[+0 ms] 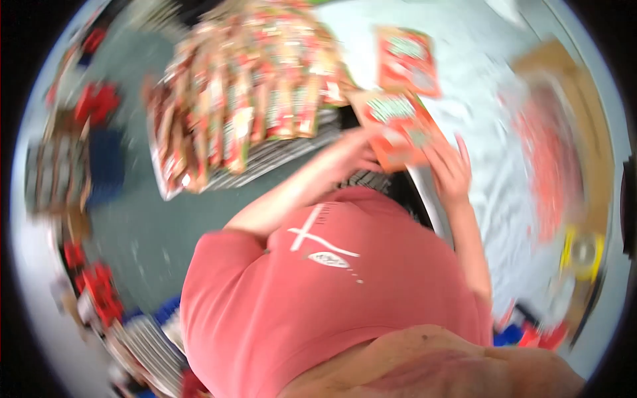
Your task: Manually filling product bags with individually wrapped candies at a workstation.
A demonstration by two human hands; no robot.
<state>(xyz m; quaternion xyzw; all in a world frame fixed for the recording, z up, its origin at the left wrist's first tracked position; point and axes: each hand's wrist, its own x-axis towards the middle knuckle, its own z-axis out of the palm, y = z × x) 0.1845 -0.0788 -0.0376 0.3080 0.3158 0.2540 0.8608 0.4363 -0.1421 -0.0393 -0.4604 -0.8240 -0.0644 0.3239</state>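
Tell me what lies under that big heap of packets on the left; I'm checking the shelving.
The heap of packets rests on a striped wire rack, visible along its near edge. Anything beneath the packets' middle is covered, and blur hides detail.

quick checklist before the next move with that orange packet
1. Packet held by both hands: ok, left hand and right hand are at its lower edge.
2. Grip firmness: cannot tell, picture is blurred.
3. Second orange packet lies apart on the pale table: ok.
4. Rack of packets beside the left hand, not touched: ok.
5. Packet condition, sealed or torn: cannot tell.
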